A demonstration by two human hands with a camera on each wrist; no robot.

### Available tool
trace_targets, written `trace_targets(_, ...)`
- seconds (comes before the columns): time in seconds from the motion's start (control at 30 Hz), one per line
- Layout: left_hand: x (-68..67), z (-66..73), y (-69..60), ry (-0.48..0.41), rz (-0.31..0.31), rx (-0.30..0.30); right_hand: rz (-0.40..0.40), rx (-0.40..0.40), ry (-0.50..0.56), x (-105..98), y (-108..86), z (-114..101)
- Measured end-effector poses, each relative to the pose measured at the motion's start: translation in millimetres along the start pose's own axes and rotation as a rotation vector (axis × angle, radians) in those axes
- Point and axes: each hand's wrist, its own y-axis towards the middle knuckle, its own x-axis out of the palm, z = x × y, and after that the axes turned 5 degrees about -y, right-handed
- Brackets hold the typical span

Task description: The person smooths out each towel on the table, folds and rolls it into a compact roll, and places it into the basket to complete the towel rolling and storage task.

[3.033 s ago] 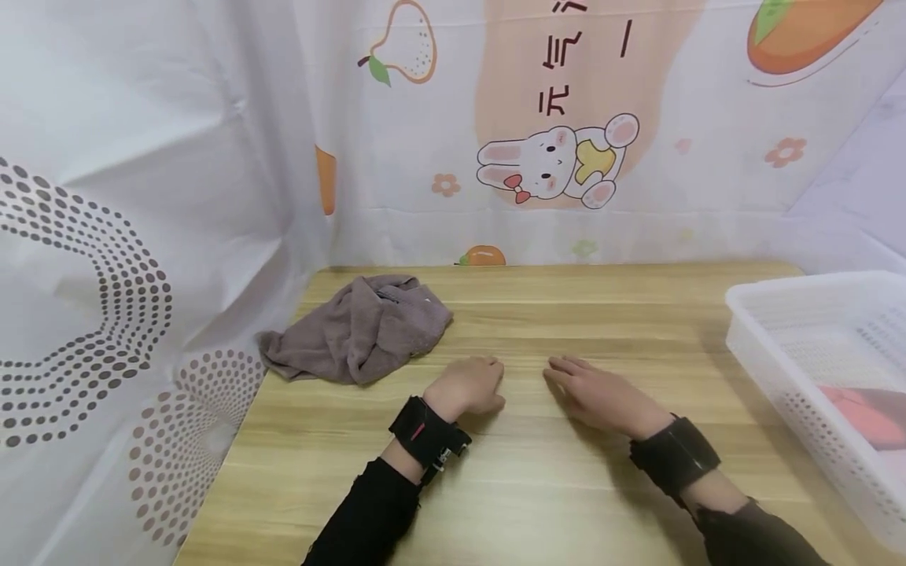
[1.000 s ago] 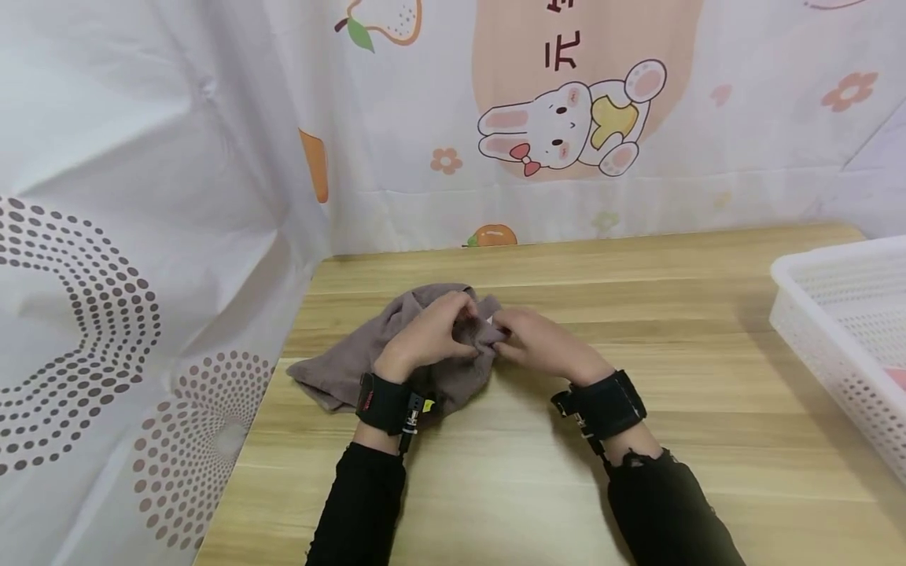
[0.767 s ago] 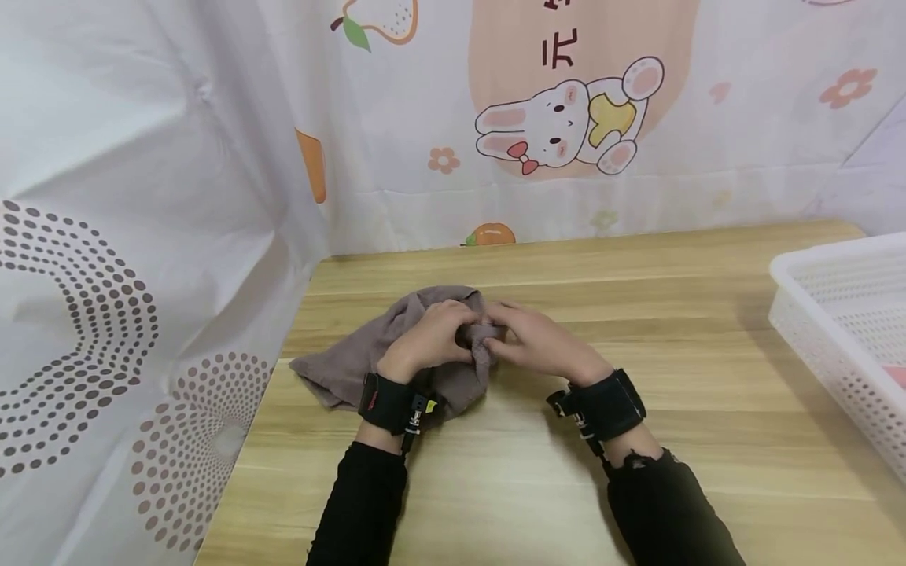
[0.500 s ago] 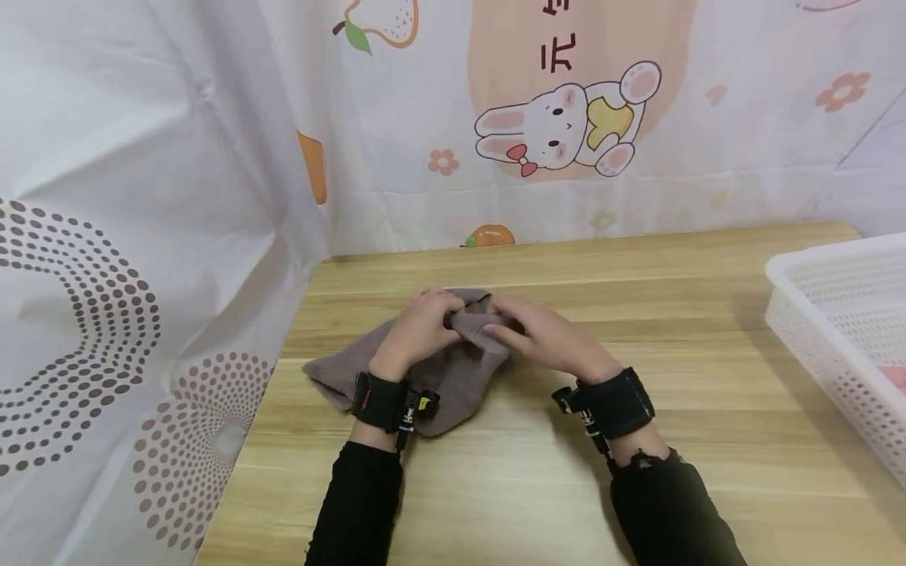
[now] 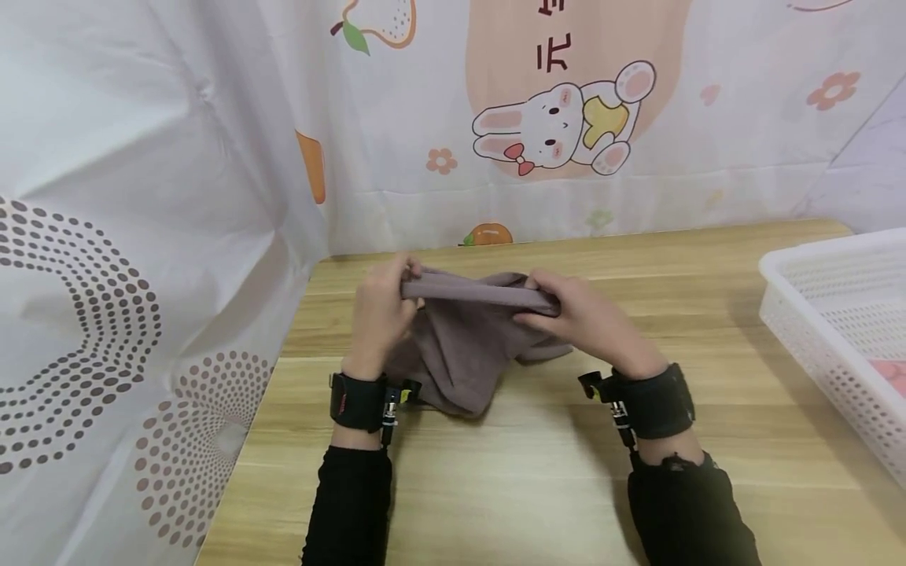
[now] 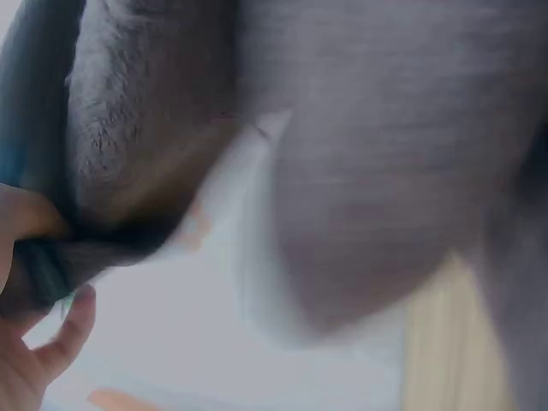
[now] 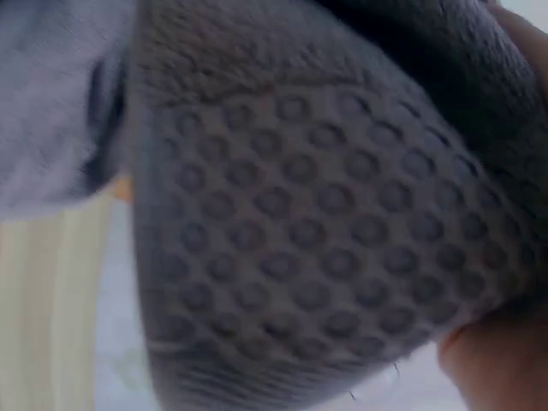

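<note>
A grey-brown cloth (image 5: 460, 354) is stretched between both hands above the table, its top edge nearly straight and its lower part hanging in folds. At the cloth's left end, the left hand (image 5: 381, 310) pinches the edge. The right hand (image 5: 591, 318) grips the other end between thumb and fingers. In the left wrist view the cloth (image 6: 377, 154) is blurred, with the left hand (image 6: 38, 325) at the lower left. A dotted, textured band of the cloth (image 7: 308, 223) fills much of the right wrist view, where part of the right hand (image 7: 501, 360) shows at the lower right.
On the right of the wooden table (image 5: 495, 487) stands a white perforated basket (image 5: 814, 330) with a pink item (image 5: 890, 373) inside. Behind the table hangs a printed white curtain (image 5: 389, 126), and another with dots (image 5: 163, 141) is on the left.
From resting apart on the table, the hands moved to the cloth and gripped it. They have since spread apart and risen, drawing its edge out straight. The cloth shifted right.
</note>
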Motion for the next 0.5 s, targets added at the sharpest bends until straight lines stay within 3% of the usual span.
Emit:
trace_targets(0.13,-13.3,0.4,-1.5,-0.074,0.032,-0.034,-0.054,0.041,-0.034,-13.5,-7.5,-0.3)
trace_targets(0.33,-29.3,13.5,-0.5,-0.125,0.097,-0.008,-0.162,0.065,-0.127,-19.0,-12.1,0.5)
trace_targets(0.5,-37.9,18.8,2.8,-0.115,0.146,0.000,-0.095,0.053,-0.128,-21.6,-13.7,1.0)
